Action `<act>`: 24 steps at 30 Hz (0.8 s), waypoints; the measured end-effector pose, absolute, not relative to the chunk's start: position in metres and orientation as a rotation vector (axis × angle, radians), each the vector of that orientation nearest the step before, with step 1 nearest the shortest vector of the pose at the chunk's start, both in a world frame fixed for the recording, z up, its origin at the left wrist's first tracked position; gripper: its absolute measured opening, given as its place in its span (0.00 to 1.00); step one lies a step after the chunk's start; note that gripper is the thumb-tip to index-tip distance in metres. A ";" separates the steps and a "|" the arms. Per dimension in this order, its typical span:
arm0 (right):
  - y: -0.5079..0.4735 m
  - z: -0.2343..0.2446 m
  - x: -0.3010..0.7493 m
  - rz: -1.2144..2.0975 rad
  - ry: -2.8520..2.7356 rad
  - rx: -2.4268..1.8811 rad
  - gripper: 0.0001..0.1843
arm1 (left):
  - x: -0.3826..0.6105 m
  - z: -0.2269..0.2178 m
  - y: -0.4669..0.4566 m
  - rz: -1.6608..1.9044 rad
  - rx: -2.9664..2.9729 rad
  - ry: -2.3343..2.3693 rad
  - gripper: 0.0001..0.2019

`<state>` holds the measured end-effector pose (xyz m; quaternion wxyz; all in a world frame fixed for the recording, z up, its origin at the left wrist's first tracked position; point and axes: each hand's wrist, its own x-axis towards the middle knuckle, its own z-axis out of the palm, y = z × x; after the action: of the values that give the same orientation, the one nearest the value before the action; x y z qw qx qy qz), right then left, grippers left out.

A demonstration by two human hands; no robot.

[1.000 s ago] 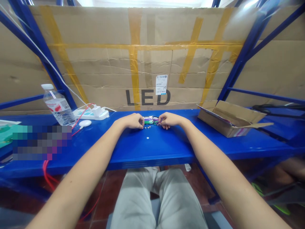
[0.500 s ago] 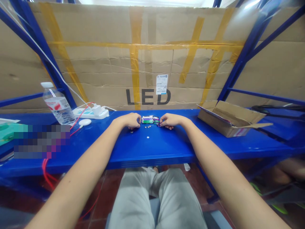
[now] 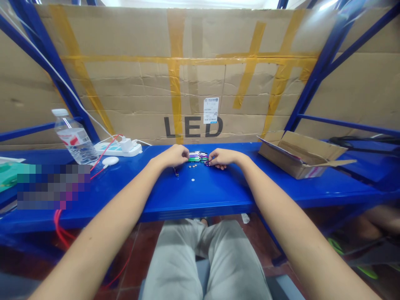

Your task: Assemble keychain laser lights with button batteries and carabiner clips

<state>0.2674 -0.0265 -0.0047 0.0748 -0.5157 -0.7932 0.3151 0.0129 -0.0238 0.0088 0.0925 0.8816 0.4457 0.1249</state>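
Observation:
A small pile of thin coloured sticks (image 3: 198, 156), green, purple and silver, lies on the blue shelf (image 3: 200, 196) in front of me. My left hand (image 3: 175, 156) is curled at the pile's left end, its fingertips against the sticks. My right hand (image 3: 220, 157) is curled at the right end and pinches a purple piece. A few tiny silver discs (image 3: 193, 166) lie just in front of the pile, one more disc (image 3: 193, 180) nearer to me. A small dark piece (image 3: 176, 171) lies below my left hand.
A water bottle (image 3: 75, 138) stands at the left beside a white power strip (image 3: 118, 147) with a red cable and a white oval puck (image 3: 110, 161). An open cardboard box (image 3: 301, 154) sits at the right. A taped cardboard wall marked LED (image 3: 193, 127) backs the shelf.
My left hand drew back a little to the left, then returned to the pile's left end. A small dark piece now lies on the shelf below it. My right hand stayed in place.

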 end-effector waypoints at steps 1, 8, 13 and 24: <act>-0.026 -0.005 0.267 0.942 -2.378 -1.545 0.07 | 0.016 0.006 -0.024 0.404 2.621 1.245 0.09; -0.025 -0.005 0.268 0.926 -2.398 -1.556 0.07 | 0.032 -0.010 -0.022 0.307 2.725 1.059 0.11; -0.026 -0.004 0.268 0.910 -2.418 -1.569 0.06 | 0.034 -0.011 -0.021 0.282 2.736 1.042 0.12; -0.028 -0.003 0.266 0.907 -2.399 -1.560 0.05 | 0.029 -0.008 -0.019 0.343 2.691 1.105 0.12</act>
<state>0.2661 -0.0282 -0.0033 0.0697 -0.5184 -0.7972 0.3015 0.0293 -0.0185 -0.0084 0.1058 0.9135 0.3752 0.1166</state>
